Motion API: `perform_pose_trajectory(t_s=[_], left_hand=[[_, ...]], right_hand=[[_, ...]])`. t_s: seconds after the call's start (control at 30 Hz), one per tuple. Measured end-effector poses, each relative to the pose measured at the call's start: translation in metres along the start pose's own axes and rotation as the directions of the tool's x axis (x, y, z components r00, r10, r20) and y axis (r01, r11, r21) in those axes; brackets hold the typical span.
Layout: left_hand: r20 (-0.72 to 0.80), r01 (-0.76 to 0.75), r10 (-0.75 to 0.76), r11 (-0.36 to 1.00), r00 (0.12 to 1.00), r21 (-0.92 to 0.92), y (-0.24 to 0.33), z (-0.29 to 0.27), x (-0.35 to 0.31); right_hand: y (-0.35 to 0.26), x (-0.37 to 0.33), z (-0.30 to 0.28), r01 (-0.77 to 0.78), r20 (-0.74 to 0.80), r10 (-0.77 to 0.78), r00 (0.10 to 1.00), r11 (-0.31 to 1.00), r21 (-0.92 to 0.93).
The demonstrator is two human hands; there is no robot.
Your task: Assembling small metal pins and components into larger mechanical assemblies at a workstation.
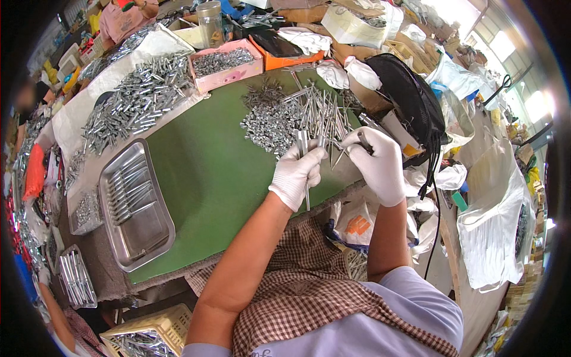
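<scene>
My left hand (296, 177), in a white glove, is closed around a shiny metal tube (302, 143) that points up. A second short tube (322, 141) shows by its fingers, and a thin rod (307, 199) sticks out below. To its right, my gloved right hand (382, 163) grips a dark, short cylindrical piece (364, 141); its fingertips are close to the left hand's parts. Just beyond both hands lie a heap of long thin metal pins (321, 110) and a heap of small metal nut-like pieces (267, 126), on a green mat (196, 178).
A steel tray (143, 241) at left holds a row of rods with sleeves (128, 190). Metal tubes (140, 95) are heaped beyond it. A pink box (229, 66) of small parts stands at the back. A black mesh bag (410, 89) bulges at right. Another person (122, 21) is at far left.
</scene>
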State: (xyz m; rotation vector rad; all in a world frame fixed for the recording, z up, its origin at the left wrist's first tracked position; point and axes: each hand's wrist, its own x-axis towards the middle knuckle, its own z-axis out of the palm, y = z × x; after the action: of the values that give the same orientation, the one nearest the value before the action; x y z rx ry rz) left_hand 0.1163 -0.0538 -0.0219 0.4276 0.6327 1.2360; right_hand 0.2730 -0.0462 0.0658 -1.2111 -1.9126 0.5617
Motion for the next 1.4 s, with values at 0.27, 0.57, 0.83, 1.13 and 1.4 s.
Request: perform_pose_trajectory(t_s=[0.27, 0.57, 0.83, 1.13, 1.4], left_hand=[[-0.086, 0.002, 0.006, 0.995, 0.996, 0.097, 0.0, 0.005, 0.001], [0.008, 0.011, -0.012, 0.991, 1.0, 0.137, -0.001, 0.002, -0.001], [0.016, -0.049, 0.047, 0.989, 0.999, 0.139, -0.002, 0.001, -0.005], [0.076, -0.079, 0.062, 0.968, 0.995, 0.239, -0.006, -0.004, -0.003], [0.04, -0.136, 0.13, 0.916, 0.991, 0.376, 0.003, -0.001, -0.005]], right_hand=[[0.01, 0.008, 0.006, -0.033, -0.082, 0.039, 0.996, 0.997, 0.075], [0.056, 0.036, 0.043, -0.158, 0.005, 0.158, 0.987, 0.985, 0.072], [0.049, 0.025, 0.024, -0.206, 0.039, 0.204, 0.978, 0.977, 0.058], [0.04, -0.017, 0.003, -0.466, 0.252, 0.411, 0.876, 0.592, 0.658], [0.118, -0.153, -0.05, -0.251, 0.169, 0.206, 0.964, 0.916, 0.314]])
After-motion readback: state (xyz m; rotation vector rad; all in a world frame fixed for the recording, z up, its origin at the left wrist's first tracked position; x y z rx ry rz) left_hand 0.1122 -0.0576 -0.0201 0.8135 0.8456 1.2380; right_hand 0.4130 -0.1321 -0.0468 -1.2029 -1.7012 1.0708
